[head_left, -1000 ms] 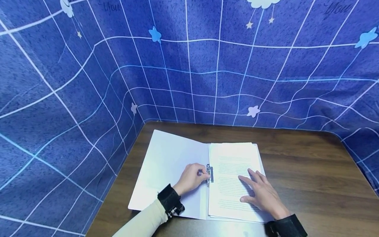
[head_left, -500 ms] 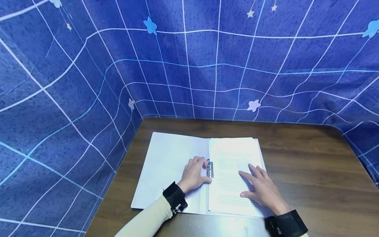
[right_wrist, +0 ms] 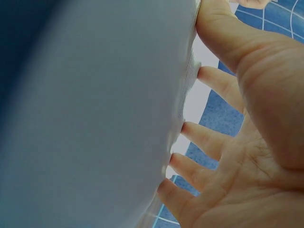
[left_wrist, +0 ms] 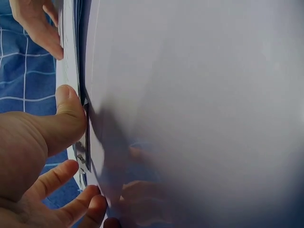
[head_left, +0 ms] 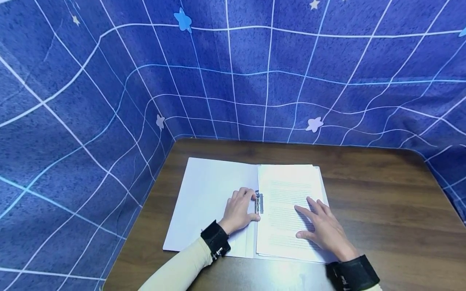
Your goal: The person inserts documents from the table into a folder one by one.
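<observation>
In the head view a white binder (head_left: 211,202) lies open on the brown table. A stack of printed paper sheets (head_left: 282,226) covers its right side. Along the spine sits a metal binder clip (head_left: 258,202). My left hand (head_left: 236,212) rests at the clip, thumb at its near end and index finger at its far end, spread apart. In the left wrist view the thumb (left_wrist: 69,114) is bent beside the paper edges, and the clip is partly hidden behind the hand. My right hand (head_left: 325,232) rests on the sheets with fingers spread, fingertips touching the top page in the right wrist view.
The table (head_left: 382,202) extends to the right of the binder, bare wood showing. A blue curtain (head_left: 233,81) with white grid lines and stars hangs behind and to the left. Black straps (head_left: 214,240) with cameras circle both wrists.
My left hand's thumb and index finger have parted from a close pinch at the clip to span its two ends. My right hand stays on the sheets. The head view has tilted slightly downward.
</observation>
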Action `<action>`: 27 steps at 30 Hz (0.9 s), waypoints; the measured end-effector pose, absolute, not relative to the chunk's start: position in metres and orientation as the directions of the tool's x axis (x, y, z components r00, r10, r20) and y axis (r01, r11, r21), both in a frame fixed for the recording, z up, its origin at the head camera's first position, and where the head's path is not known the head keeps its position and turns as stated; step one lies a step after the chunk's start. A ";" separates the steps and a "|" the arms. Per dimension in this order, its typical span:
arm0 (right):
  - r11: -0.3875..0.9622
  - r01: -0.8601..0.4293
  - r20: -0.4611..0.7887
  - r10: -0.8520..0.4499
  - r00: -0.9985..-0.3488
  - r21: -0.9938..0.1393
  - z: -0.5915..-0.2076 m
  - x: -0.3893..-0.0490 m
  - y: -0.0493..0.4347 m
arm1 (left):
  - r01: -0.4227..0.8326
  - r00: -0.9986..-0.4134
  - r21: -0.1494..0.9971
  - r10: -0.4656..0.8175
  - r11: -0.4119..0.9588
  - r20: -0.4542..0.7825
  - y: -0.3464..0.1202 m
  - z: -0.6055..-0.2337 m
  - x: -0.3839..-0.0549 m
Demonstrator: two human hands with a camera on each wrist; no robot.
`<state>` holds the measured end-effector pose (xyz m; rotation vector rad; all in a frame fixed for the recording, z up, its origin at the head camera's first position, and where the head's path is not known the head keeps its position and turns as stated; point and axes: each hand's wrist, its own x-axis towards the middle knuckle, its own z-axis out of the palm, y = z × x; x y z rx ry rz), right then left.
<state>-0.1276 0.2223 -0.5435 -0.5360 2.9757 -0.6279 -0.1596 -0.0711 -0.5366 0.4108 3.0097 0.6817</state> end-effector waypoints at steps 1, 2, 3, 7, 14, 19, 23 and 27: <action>0.857 -0.324 0.020 -0.346 -0.938 -0.400 -0.543 -0.128 0.222 | 0.253 -0.963 0.431 0.266 0.866 0.033 -0.072 -0.536 -0.160; 0.857 -0.326 0.021 -0.347 -0.938 -0.400 -0.543 -0.128 0.222 | 0.258 -0.962 0.434 0.270 0.863 0.034 -0.072 -0.536 -0.160; 0.856 -0.327 0.022 -0.348 -0.937 -0.399 -0.543 -0.128 0.222 | 0.262 -0.961 0.438 0.275 0.860 0.035 -0.073 -0.535 -0.160; 0.855 -0.333 0.022 -0.354 -0.935 -0.398 -0.543 -0.128 0.222 | 0.271 -0.958 0.446 0.283 0.853 0.042 -0.075 -0.535 -0.160; 0.861 -0.319 0.016 -0.341 -0.940 -0.395 -0.542 -0.126 0.221 | 0.275 -0.957 0.464 0.285 0.842 0.051 -0.076 -0.534 -0.156; 0.864 -0.316 0.007 -0.341 -0.940 -0.392 -0.543 -0.124 0.221 | 0.276 -0.954 0.463 0.298 0.842 0.025 -0.078 -0.527 -0.148; 0.868 -0.307 -0.006 -0.336 -0.942 -0.390 -0.543 -0.122 0.221 | 0.272 -0.958 0.444 0.284 0.854 0.041 -0.090 -0.511 -0.142; 0.866 -0.307 0.002 -0.333 -0.943 -0.394 -0.542 -0.124 0.222 | 0.242 -0.968 0.367 0.199 0.898 0.152 -0.121 -0.487 -0.140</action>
